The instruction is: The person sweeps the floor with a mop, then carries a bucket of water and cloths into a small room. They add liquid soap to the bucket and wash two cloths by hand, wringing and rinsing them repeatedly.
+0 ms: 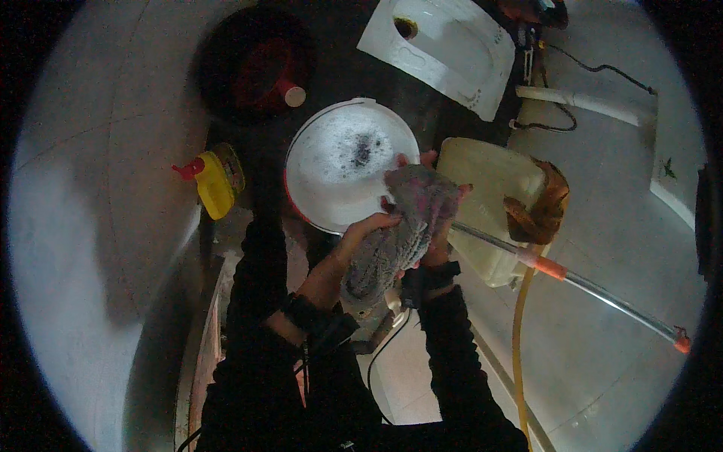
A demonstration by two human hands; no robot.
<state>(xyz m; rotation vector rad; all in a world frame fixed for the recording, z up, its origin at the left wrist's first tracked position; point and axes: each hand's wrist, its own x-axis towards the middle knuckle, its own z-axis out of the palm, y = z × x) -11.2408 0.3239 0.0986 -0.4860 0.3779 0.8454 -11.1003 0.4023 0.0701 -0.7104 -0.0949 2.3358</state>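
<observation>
A grey and pinkish mop cloth (390,243) hangs bunched between both hands, overlapping the right rim of a white bucket (322,198) that holds foamy water. My left hand (375,223) grips the cloth's left edge with its fingers. My right hand (452,195) is shut on the cloth from the right, its palm and some fingers hidden behind it. A metal pole (604,291) with orange fittings runs from beside my right hand to the lower right. Where its upper end goes is hidden.
A yellow bottle with a red cap (217,183) is at the left. A dark round tub (254,68) and a white squat toilet (452,51) lie beyond the bucket. A pale plastic jerrycan (486,169) with a brown cloth (539,209) and a yellow hose (518,350) are at the right.
</observation>
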